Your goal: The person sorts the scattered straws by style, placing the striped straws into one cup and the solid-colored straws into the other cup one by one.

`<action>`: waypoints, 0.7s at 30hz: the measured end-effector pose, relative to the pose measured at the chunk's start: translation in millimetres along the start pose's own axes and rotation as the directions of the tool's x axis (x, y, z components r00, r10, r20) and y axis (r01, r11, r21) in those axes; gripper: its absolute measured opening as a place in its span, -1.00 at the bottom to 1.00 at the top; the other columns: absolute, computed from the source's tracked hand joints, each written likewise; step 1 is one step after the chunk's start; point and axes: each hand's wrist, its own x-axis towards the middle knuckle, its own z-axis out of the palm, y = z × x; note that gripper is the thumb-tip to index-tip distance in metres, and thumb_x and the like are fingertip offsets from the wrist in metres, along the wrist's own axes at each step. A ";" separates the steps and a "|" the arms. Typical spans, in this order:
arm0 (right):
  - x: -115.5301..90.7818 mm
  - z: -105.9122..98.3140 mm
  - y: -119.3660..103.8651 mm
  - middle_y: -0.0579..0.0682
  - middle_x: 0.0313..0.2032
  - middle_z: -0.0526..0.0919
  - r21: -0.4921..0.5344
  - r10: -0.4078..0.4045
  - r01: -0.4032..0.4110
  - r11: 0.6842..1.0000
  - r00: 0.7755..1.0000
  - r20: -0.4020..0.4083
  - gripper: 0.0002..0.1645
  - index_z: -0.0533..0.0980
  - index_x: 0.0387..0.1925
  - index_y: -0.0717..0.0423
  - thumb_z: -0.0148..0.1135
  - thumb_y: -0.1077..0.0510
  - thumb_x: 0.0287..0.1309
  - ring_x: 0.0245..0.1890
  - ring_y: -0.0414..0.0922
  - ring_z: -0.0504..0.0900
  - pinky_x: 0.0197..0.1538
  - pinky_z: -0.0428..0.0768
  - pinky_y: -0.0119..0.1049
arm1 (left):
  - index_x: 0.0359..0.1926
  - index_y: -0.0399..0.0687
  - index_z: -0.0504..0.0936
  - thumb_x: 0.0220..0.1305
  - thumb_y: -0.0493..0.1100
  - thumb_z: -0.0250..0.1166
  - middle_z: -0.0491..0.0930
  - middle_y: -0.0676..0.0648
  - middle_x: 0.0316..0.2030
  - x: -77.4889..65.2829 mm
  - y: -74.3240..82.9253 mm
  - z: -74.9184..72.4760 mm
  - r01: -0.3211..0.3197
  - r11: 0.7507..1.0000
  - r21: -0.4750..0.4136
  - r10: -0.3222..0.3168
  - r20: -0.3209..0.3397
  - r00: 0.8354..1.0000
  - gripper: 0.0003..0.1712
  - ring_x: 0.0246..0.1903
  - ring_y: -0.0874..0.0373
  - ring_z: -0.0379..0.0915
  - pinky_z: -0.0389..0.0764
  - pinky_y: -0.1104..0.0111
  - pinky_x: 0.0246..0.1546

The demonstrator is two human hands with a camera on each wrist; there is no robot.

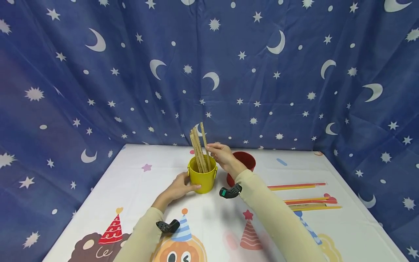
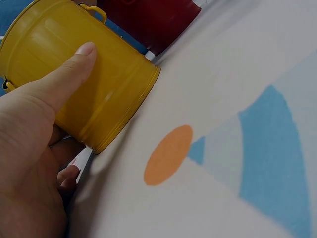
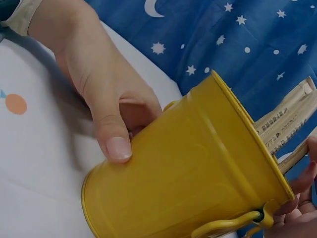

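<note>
A yellow metal bucket (image 1: 203, 183) stands on the table, with several paper-wrapped chopsticks (image 1: 198, 151) leaning inside it. My left hand (image 1: 178, 188) grips the bucket's side, its thumb (image 2: 74, 72) across the front wall and the other fingers behind. Above the rim, my right hand (image 1: 223, 154) pinches one wrapped chopstick (image 1: 204, 135) between thumb and fingers; its lower end is down inside the bucket. Printed lettering shows on the wrappers in the right wrist view, where the right fingertips appear only at the edge.
A red bucket (image 1: 246, 160) stands just right of the yellow one, partly behind my right forearm. Further right lie red and yellow sticks (image 1: 296, 187) and a second group (image 1: 311, 201) with a wrapped chopstick among them. A blue star-patterned curtain (image 1: 209, 72) hangs behind the table.
</note>
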 end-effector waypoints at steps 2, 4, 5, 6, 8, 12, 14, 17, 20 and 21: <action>0.5 1.1 1.2 -0.10 -0.11 0.50 -0.010 0.007 -0.007 1.000 1.000 0.001 -0.62 0.64 0.12 0.10 0.31 0.08 0.33 -0.27 -0.16 0.39 -0.21 0.40 -0.39 | 0.41 -0.24 0.39 0.16 0.12 0.47 0.37 -0.27 0.44 0.0 -0.3 0.1 -0.002 1.000 0.000 0.002 0.000 1.000 -0.09 0.47 -0.22 0.24 0.20 -0.09 0.54; 0.7 2.2 1.8 -0.07 -0.01 0.52 -0.016 0.009 -0.009 1.000 1.000 0.001 -0.61 0.63 0.14 0.09 0.31 0.08 0.33 -0.21 -0.14 0.39 -0.19 0.40 -0.38 | 0.42 -0.24 0.39 0.16 0.12 0.47 0.37 -0.27 0.43 0.3 -0.9 -0.1 -0.006 1.000 0.003 0.006 0.001 1.000 -0.08 0.47 -0.22 0.25 0.21 -0.10 0.53; 0.7 2.6 1.9 -0.06 0.05 0.52 -0.021 0.012 -0.012 1.000 1.000 0.000 -0.61 0.63 0.14 0.08 0.31 0.07 0.33 -0.16 -0.13 0.40 -0.16 0.42 -0.39 | 0.41 -0.23 0.39 0.16 0.13 0.47 0.38 -0.27 0.43 0.5 -0.8 -0.2 -0.008 1.000 0.003 0.008 0.002 1.000 -0.08 0.47 -0.22 0.25 0.21 -0.09 0.53; 0.9 3.0 2.0 -0.04 0.11 0.52 -0.023 0.010 -0.010 1.000 1.000 0.001 -0.60 0.63 0.15 0.08 0.31 0.07 0.33 -0.12 -0.12 0.40 -0.14 0.42 -0.38 | 0.42 -0.23 0.39 0.15 0.13 0.48 0.38 -0.27 0.43 0.6 -0.7 -0.5 -0.007 1.000 0.003 0.007 0.003 1.000 -0.08 0.47 -0.22 0.25 0.21 -0.10 0.53; 1.1 3.1 2.9 -0.02 0.20 0.51 -0.026 0.010 -0.010 1.000 1.000 0.002 -0.59 0.62 0.16 0.08 0.31 0.07 0.34 -0.05 -0.10 0.39 -0.11 0.43 -0.37 | 0.42 -0.23 0.39 0.15 0.14 0.48 0.37 -0.27 0.44 0.5 -0.2 -0.1 -0.003 1.000 -0.002 0.003 0.004 1.000 -0.07 0.47 -0.22 0.24 0.20 -0.10 0.53; 0.7 2.8 4.3 0.02 0.27 0.50 -0.018 0.012 -0.012 1.000 1.000 -0.002 -0.58 0.60 0.18 0.10 0.30 0.08 0.34 -0.02 -0.10 0.38 -0.06 0.44 -0.36 | 0.42 -0.23 0.39 0.14 0.14 0.48 0.37 -0.27 0.44 0.4 1.5 -0.7 0.004 1.000 0.000 -0.004 0.005 1.000 -0.06 0.47 -0.21 0.24 0.20 -0.09 0.54; 0.3 2.6 5.1 0.03 0.27 0.52 -0.021 0.014 -0.014 1.000 1.000 -0.008 -0.58 0.60 0.18 0.11 0.30 0.08 0.34 0.02 -0.10 0.40 0.00 0.47 -0.35 | 0.42 -0.24 0.38 0.15 0.14 0.48 0.37 -0.27 0.44 0.3 2.0 -1.2 0.001 1.000 0.007 -0.001 0.002 1.000 -0.06 0.47 -0.22 0.25 0.20 -0.09 0.53; -0.6 2.8 6.1 0.05 0.30 0.52 -0.027 0.017 -0.017 0.999 1.000 -0.007 -0.58 0.60 0.18 0.11 0.29 0.08 0.35 0.16 -0.06 0.43 0.19 0.53 -0.26 | 0.42 -0.24 0.38 0.15 0.12 0.49 0.36 -0.28 0.44 0.1 2.4 -1.8 -0.001 1.000 0.007 0.001 0.000 1.000 -0.06 0.47 -0.22 0.24 0.20 -0.08 0.54; -2.3 3.0 6.4 0.06 0.37 0.47 -0.040 0.019 -0.019 0.999 1.000 -0.002 -0.57 0.59 0.19 0.11 0.27 0.06 0.36 0.36 0.04 0.40 0.42 0.47 -0.10 | 0.42 -0.24 0.38 0.16 0.12 0.48 0.35 -0.28 0.45 -0.4 1.8 -1.3 -0.002 1.000 0.002 0.002 0.003 1.000 -0.07 0.48 -0.22 0.22 0.18 -0.08 0.55; -2.8 2.8 6.4 0.05 0.39 0.45 -0.049 0.021 -0.021 0.999 1.000 0.000 -0.57 0.59 0.20 0.10 0.26 0.05 0.37 0.41 0.06 0.37 0.47 0.42 -0.06 | 0.42 -0.24 0.38 0.16 0.12 0.48 0.34 -0.28 0.45 -0.5 1.1 -1.1 -0.002 1.000 0.001 0.002 0.005 1.000 -0.07 0.48 -0.22 0.22 0.18 -0.08 0.55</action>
